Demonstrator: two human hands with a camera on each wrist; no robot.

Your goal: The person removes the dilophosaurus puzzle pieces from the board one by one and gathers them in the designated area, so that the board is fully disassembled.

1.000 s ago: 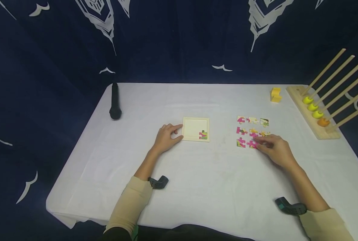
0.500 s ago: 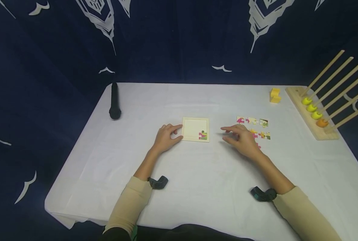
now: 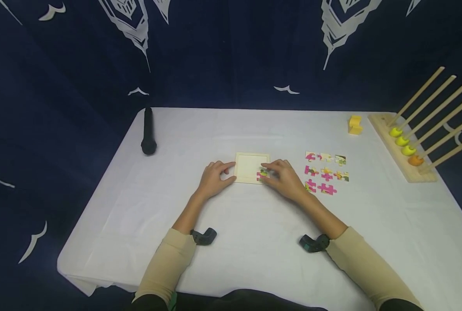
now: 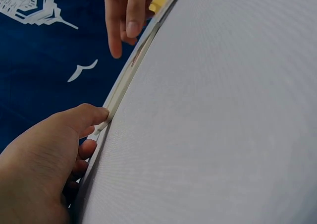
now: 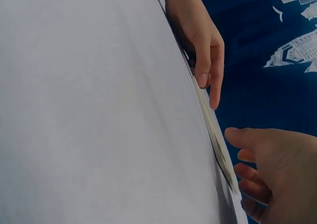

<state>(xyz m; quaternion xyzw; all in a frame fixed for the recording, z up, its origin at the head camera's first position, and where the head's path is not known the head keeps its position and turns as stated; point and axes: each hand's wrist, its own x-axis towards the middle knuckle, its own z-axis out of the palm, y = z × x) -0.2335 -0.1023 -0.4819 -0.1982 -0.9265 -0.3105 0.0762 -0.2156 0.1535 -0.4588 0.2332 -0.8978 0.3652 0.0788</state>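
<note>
A shallow, pale wooden puzzle tray (image 3: 250,160) lies on the white table. One pink and green jigsaw piece (image 3: 261,175) sits in its lower right corner. The left hand (image 3: 213,178) holds the tray's left edge with thumb and index finger; in the left wrist view its thumb is against the tray's rim. Over the right edge, the right hand (image 3: 283,178) has thumb and index finger apart around the placed piece, partly covering it. No piece shows between those fingers in the right wrist view. Several loose jigsaw pieces (image 3: 327,189) lie in rows to the right.
A black microphone-shaped object (image 3: 148,134) lies at the back left. Toward the back right are a small yellow block (image 3: 355,125) and a wooden peg board (image 3: 425,175) with tall rods and yellow and orange beads. A dark blue patterned cloth hangs behind the table.
From the loose pieces, the right hand has moved left to the tray's right side, uncovering the rows. The left hand has stayed at the tray's left edge.
</note>
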